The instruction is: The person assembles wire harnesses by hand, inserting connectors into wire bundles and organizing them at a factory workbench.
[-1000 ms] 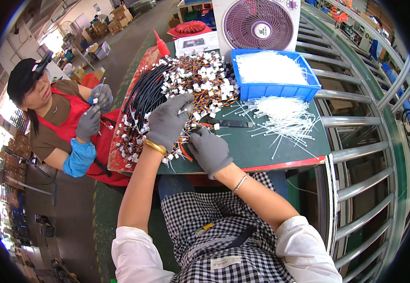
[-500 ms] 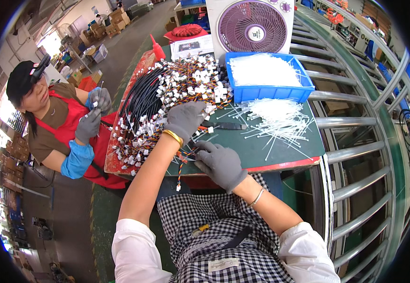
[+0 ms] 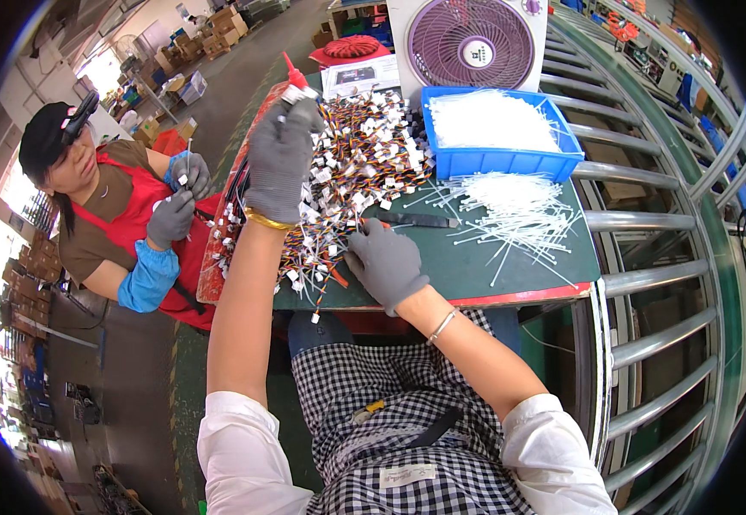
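Note:
My left hand (image 3: pixel 283 159), in a grey glove, is over the far left of a pile of wire harnesses (image 3: pixel 373 137) with white connectors and twisted coloured wires. Its fingers are bent together, with white connectors at their tips. What they grip is hidden. At the near edge of the pile, my right hand (image 3: pixel 386 264), also gloved, is curled with thumb and fingers closed on a wire harness (image 3: pixel 332 276). One connector end dangles over the table's front edge. Beyond my right fingertips lies a black flat tool (image 3: pixel 424 221).
A blue bin (image 3: pixel 510 161) full of white cable ties stands behind loose cable ties (image 3: pixel 519 215). A fan (image 3: pixel 472 43) and red-nozzled bottle (image 3: pixel 294 73) are at the back. A co-worker (image 3: pixel 124 206) handles a small piece at left. A roller conveyor (image 3: pixel 648 283) runs along the right.
My left hand has moved away from the middle of the pile to its far left, covering the black cables. My right hand has shifted slightly up and left.

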A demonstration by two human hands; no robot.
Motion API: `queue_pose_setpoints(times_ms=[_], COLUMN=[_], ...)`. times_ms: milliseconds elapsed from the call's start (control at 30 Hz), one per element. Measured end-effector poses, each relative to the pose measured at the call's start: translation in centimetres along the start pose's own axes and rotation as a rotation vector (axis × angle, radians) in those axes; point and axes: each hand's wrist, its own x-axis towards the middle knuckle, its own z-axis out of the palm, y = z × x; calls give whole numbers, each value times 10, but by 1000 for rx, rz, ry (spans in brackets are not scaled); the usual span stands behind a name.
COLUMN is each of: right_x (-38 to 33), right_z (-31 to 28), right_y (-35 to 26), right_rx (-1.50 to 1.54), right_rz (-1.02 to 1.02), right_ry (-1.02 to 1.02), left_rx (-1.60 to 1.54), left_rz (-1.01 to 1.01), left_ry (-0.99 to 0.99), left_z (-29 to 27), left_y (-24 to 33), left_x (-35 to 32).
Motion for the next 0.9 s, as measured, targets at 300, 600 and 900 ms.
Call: queue_pose_setpoints(times_ms=[300,600,900], right_x=[1,-25,-51], right_z=[1,-41,-80], right_y=[2,21,36], right_rx=[66,260,326], right_rz=[-11,74,244], right_ry=[73,140,207], left_rx=[111,-189,97], left_rz=[-302,-544,-367], left_ry=[-210,-299,-233], left_z=[0,18,64], left_y=[32,2,-20], left_x=[-26,-48,-48])
